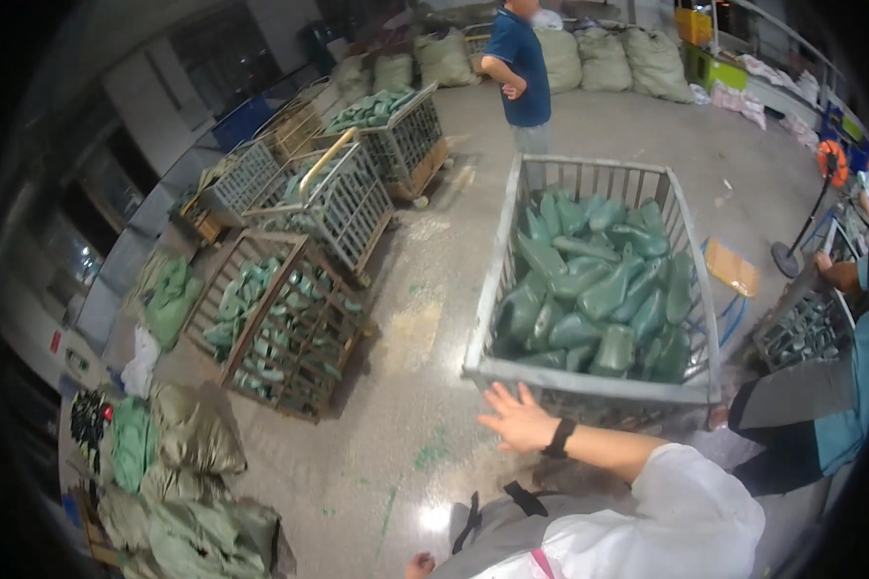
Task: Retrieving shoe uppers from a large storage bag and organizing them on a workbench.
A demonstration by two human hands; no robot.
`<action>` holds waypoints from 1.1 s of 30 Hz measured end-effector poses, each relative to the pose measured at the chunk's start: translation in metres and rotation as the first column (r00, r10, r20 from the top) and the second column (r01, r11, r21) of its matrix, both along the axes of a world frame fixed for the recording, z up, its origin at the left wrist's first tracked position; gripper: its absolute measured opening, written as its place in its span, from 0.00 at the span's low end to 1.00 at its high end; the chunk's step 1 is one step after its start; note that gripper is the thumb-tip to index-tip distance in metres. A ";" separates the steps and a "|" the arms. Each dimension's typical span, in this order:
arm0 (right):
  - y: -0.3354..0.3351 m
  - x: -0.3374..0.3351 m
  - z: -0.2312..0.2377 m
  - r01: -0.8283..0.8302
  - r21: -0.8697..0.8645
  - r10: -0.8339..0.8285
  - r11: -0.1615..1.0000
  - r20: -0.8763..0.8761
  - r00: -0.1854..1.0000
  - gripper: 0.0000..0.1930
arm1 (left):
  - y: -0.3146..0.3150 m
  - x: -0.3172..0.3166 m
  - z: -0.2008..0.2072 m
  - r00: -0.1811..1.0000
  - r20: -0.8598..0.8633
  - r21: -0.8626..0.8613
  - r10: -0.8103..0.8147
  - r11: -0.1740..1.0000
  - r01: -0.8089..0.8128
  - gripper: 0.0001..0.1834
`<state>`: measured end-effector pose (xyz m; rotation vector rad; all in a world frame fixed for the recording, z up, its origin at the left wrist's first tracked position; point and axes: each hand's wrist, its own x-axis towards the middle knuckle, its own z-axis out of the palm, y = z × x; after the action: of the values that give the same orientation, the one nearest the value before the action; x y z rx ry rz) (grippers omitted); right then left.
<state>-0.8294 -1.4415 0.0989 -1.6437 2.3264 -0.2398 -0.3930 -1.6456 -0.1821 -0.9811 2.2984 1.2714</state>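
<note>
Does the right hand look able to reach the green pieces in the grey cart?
Probably yes: the right hand is near the grey cart; only its rim stands before the uncovered green pieces.

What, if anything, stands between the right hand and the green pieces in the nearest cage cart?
The cart's near top rail does: the right hand is outside it by the near left corner, the green pieces inside. Contact with the rail is unclear. Nothing visible covers the pieces from above.

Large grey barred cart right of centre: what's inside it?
A heap of rounded green pieces lies in the cart. The heap hides its bottom and any pieces underneath.
</note>
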 end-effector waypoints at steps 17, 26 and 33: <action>-0.271 -0.235 0.000 0.543 0.457 -0.699 0.704 0.314 0.642 0.28 | -0.553 -0.529 0.079 0.868 0.381 0.036 -0.319 0.943 0.331 0.25; -0.471 -0.510 -0.101 0.135 0.135 -0.189 0.982 0.568 0.801 0.27 | -0.592 -0.913 0.060 0.836 -0.253 -0.215 -0.486 0.871 0.441 0.21; -0.556 -0.739 -0.132 0.176 0.101 -0.203 0.979 0.531 0.823 0.22 | -0.591 -1.108 0.031 0.618 0.117 -0.164 -0.778 0.599 0.784 0.22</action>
<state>-1.5684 -1.9974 -0.0328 -1.1222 2.0247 -0.6012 -1.5014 -2.2366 -0.1515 0.0536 2.3989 0.6294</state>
